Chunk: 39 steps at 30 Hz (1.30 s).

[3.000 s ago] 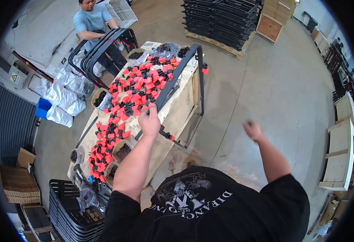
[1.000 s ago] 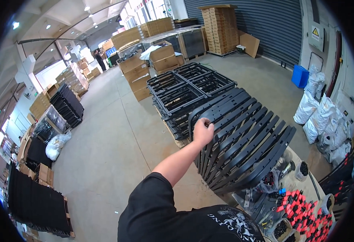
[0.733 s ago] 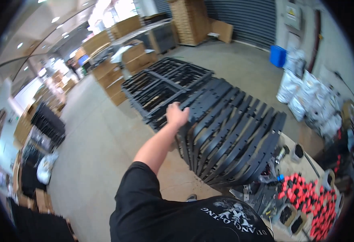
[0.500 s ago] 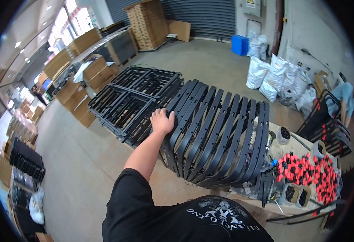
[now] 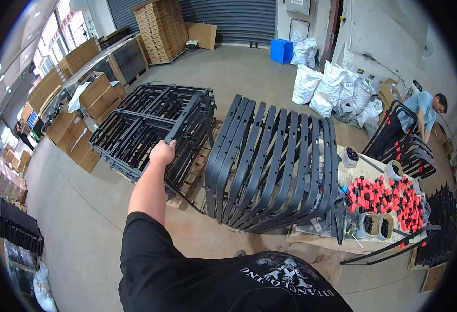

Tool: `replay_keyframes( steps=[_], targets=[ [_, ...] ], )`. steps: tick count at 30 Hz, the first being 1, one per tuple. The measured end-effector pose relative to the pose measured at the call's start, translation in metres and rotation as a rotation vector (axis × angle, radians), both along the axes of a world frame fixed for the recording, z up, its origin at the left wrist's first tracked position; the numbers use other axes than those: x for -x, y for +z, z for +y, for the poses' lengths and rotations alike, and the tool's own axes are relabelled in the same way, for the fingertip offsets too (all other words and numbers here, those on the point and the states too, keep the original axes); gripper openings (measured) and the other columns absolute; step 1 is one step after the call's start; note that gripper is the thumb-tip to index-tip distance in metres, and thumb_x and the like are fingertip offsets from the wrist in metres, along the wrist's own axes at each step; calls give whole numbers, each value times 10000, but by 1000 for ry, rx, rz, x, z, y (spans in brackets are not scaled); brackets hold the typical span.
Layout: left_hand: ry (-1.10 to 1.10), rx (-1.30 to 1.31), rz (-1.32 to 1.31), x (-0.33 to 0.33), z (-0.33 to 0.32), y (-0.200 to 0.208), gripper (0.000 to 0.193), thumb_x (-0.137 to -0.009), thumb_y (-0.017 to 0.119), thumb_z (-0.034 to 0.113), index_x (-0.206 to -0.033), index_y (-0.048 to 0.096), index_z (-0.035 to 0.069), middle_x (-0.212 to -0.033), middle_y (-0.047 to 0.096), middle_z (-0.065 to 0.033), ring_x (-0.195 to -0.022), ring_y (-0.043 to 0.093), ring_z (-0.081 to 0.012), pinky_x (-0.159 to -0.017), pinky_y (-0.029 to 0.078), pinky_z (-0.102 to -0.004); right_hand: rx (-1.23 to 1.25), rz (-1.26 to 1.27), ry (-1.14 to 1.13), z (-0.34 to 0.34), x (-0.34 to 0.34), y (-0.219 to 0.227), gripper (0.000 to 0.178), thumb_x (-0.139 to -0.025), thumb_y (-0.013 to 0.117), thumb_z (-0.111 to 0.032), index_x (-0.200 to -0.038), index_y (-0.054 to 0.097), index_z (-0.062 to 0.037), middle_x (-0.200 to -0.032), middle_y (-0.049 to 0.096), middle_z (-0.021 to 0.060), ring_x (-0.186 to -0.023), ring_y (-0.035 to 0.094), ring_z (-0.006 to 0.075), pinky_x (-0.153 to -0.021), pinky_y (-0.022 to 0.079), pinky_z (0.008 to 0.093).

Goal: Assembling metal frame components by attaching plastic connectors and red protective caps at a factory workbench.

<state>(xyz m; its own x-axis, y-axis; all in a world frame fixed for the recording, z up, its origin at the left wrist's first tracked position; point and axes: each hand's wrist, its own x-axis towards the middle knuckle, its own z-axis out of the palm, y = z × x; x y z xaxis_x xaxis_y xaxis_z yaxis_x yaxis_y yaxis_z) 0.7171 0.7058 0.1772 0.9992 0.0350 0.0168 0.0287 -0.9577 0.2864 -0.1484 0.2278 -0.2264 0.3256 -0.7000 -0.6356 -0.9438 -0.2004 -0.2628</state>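
Note:
My left hand [image 5: 163,153] is closed around the near part of a dark grey metal frame [image 5: 187,117]. The held frame's flat bar runs away from me above the right side of a stack of black rectangular frames [image 5: 134,120]. That stack sits on a wooden pallet [image 5: 193,177]. Right of my arm, a row of curved dark grey tube frames [image 5: 270,171] stands upright, closely spaced, with small holes along the bars. A gap separates the row from the held frame. My right hand is out of view.
Right of the row, a worktable [image 5: 361,169] bears red and black plastic parts [image 5: 384,200] and several tubs of small black pieces. A co-worker [image 5: 423,112] bends over other frames. White sacks [image 5: 332,88] stand behind. Cardboard boxes [image 5: 67,130] lie beyond the left stack.
My left hand has moved left from the end of the curved row, bringing a frame with it over the stack. A gap has opened between the row and the stack. The view has shifted right.

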Motion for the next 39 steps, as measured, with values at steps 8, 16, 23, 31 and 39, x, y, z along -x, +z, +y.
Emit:
replay_keyframes(
  steps=[8, 16, 23, 31, 39],
  targets=[
    [189, 878, 435, 167, 61, -21, 468, -907, 708, 503, -876, 592, 51, -618, 520, -32, -475, 499, -175, -468, 430, -341, -124, -62, 126, -49, 28, -11, 566, -879, 634, -477, -1160, 699, 11, -1081, 733, 228, -1038, 711, 346, -881, 538, 420],
    [477, 1111, 231, 455, 24, -111, 443, -946, 681, 499, -832, 530, 98, -582, 475, -1, -434, 472, -151, -408, 412, -326, -198, -121, 70, -124, 88, 37, 322, -896, 659, -303, -1022, 686, -7, -889, 714, 166, -760, 709, 266, -679, 546, 383],
    [583, 1485, 74, 600, -141, -110, 407, -1000, 621, 452, -839, 512, 94, -580, 473, -10, -449, 487, -149, -430, 443, -327, -270, -437, 747, -139, 41, 115, 213, -892, 694, -214, -914, 651, -6, -724, 635, 83, -635, 637, 184, -587, 503, 320],
    [250, 1634, 455, 692, -233, -75, 467, -1028, 555, 444, -932, 682, 4, -892, 696, -131, -759, 663, -179, -724, 546, -333, -549, -1083, 1087, 65, -163, 342, 700, -740, 883, -264, -1294, 525, -28, -1175, 672, 185, -1057, 671, 268, -914, 530, 396],
    [-150, 428, -639, 677, -111, 26, 358, -918, 686, 348, -1049, 690, 15, -923, 682, -159, -912, 648, -349, -928, 504, -418, -367, -897, 1048, 55, -123, 349, 441, -743, 747, -112, -1172, 668, -51, -1040, 719, 172, -982, 710, 255, -868, 537, 359]
  ],
)
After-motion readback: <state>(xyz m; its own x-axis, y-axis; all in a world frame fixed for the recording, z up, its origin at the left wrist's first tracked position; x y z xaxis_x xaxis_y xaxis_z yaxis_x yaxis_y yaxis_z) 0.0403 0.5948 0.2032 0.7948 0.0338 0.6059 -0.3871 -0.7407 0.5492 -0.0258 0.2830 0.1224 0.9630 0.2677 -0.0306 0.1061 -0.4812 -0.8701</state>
